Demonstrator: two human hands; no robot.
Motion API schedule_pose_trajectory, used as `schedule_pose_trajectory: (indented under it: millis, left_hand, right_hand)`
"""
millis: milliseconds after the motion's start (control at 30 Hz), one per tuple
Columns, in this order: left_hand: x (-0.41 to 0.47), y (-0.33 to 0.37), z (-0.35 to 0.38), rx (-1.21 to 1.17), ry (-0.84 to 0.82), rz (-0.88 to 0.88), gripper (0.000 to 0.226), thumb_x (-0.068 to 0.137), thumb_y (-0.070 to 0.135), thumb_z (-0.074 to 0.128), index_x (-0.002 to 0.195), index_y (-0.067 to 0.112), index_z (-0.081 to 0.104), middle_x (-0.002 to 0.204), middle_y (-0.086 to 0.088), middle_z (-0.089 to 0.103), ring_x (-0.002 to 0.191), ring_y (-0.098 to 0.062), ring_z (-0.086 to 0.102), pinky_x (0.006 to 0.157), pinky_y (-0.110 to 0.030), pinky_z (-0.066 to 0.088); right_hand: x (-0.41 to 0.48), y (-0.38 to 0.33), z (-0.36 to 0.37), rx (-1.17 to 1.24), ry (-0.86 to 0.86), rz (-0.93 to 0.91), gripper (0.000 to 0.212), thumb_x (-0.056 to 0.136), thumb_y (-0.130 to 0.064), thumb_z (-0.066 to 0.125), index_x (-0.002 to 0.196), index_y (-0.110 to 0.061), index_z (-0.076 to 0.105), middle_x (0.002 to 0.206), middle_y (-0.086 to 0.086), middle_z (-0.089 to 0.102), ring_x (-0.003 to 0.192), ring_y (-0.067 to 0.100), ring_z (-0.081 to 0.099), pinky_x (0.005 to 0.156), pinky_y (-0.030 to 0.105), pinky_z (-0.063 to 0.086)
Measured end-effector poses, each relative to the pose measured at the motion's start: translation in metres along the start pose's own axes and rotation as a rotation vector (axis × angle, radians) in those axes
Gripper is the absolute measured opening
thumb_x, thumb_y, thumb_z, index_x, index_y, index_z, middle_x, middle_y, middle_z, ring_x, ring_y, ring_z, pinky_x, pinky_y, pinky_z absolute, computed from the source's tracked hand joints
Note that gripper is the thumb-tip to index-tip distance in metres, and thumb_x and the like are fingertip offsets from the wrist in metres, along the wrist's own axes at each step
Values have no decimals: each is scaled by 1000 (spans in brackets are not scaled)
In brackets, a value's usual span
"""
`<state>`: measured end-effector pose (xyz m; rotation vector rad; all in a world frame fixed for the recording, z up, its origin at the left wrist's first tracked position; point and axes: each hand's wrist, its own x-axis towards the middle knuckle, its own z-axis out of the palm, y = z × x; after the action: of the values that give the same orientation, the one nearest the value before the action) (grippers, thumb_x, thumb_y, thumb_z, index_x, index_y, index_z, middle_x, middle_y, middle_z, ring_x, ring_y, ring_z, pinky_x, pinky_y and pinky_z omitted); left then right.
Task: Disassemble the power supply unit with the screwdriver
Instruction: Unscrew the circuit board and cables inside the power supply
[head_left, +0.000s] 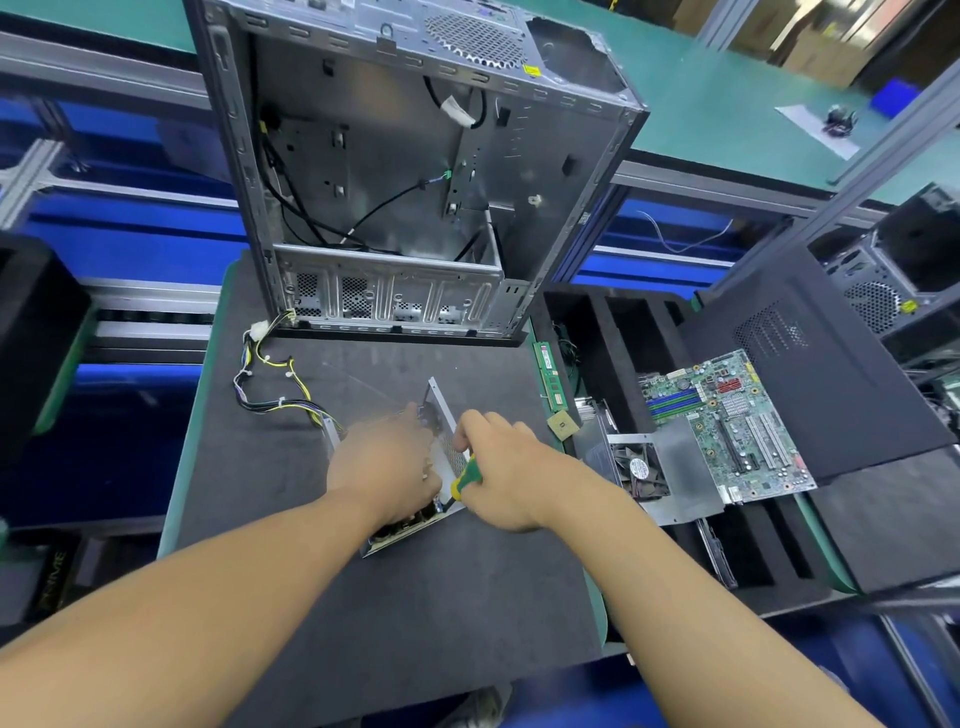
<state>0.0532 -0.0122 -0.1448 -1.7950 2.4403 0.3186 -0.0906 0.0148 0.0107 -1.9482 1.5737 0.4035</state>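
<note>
Bench: A dark foam mat (415, 597) on a factory line, with a gutted case (415, 182) standing at 12 o'clock.
PSU: The PSU (445, 415) lies mid-mat, its mesh cover tipped up on the 1 o'clock side and its cables (270, 384) trailing away to 10 o'clock.
Left hand: The left hand (387, 462) lies over the box, fingers curled down its far side to grip it; the tips are mostly hidden.
Right hand: The right hand (506, 478) has its fingers wrapped tightly round the green-and-yellow handle of the screwdriver (465, 478), blade angled toward the near corner at 7 o'clock. The tip itself cannot be seen.
Risk: The blade works just beside the left hand's knuckles, so a slip off a screw head would likely drive it into skin or into the parts inside. The raised cover's sheet-metal edge sits close to both hands and could cut. A freed screw could roll off unseen on the dark foam. Tugging the box could drag the cables.
Edges: The RAM (550, 376) and CPU (563, 426) lie along the mat's 3 o'clock edge, near the right hand; a swung elbow could knock them into the tray holding the fan (641, 470) and board (727, 426).
Room: Bare mat lies at 6 and 8 o'clock, the likeliest place to set parts down.
</note>
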Motion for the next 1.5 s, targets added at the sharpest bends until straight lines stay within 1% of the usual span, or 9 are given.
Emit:
schedule_pose_trajectory:
  millis: [233,367,633,800,967,1033,1233,1400,1500]
  left_hand:
    - [0,0,-4,5,-7,-5,51,88,54,35,133,32,48,165,-2,17,131,-24,50,99,-44,39]
    - [0,0,-5,7,1,-5,50,89,55,36,131,32,50,165,-3,18,129,-25,52,98,-44,40]
    - [-1,0,-4,6,-10,-6,51,89,56,35,132,32,48,165,-1,16,129,-23,51,99,-43,39]
    - [0,0,-4,4,-5,-11,51,88,56,35,131,33,50,165,-1,18,127,-22,53,98,-42,39]
    - [0,1,-5,-11,-13,-16,51,87,55,35,131,32,51,165,0,18,128,-22,52,98,-43,39]
    - [0,0,-5,-3,-13,-10,52,88,54,36,132,31,50,165,-1,17,128,-23,52,98,-43,39]
    - [0,0,-4,10,-9,-11,51,90,55,34,132,31,50,165,-1,17,129,-23,52,100,-44,39]
    - [0,0,-4,-4,-17,-11,52,89,54,35,132,31,51,165,0,16,131,-22,49,101,-44,38]
    - [1,0,-3,13,-11,-7,55,89,56,35,138,33,46,165,0,17,132,-22,49,101,-44,38]
  right_hand:
    - [3,6,3,-218,162,58,20,104,-35,38,102,-16,31,96,10,54,78,32,53,62,37,41]
    - [5,8,-1,-46,22,-45,22,94,-18,47,114,-18,37,112,2,40,102,28,38,75,35,35]
    - [6,5,8,-236,165,30,17,105,-32,32,101,-15,29,94,10,44,79,35,54,64,39,41]
    - [7,7,1,-16,57,-77,21,92,-16,49,107,-22,35,111,0,37,98,25,37,75,36,36]
    - [8,7,5,-107,142,104,31,101,-47,36,101,-17,29,99,8,43,81,32,48,68,39,39]
    - [9,7,6,-100,129,68,27,104,-42,32,100,-15,29,90,7,44,79,34,48,66,39,37]
    - [10,11,2,41,52,-41,18,95,-23,49,109,-22,37,112,-1,35,100,24,37,74,35,34]
    - [8,7,7,-148,133,11,16,105,-35,36,101,-24,25,86,2,33,78,34,51,69,42,43]
    - [7,5,7,-103,121,-93,11,101,-22,40,109,-17,36,106,5,39,74,32,48,70,43,47]
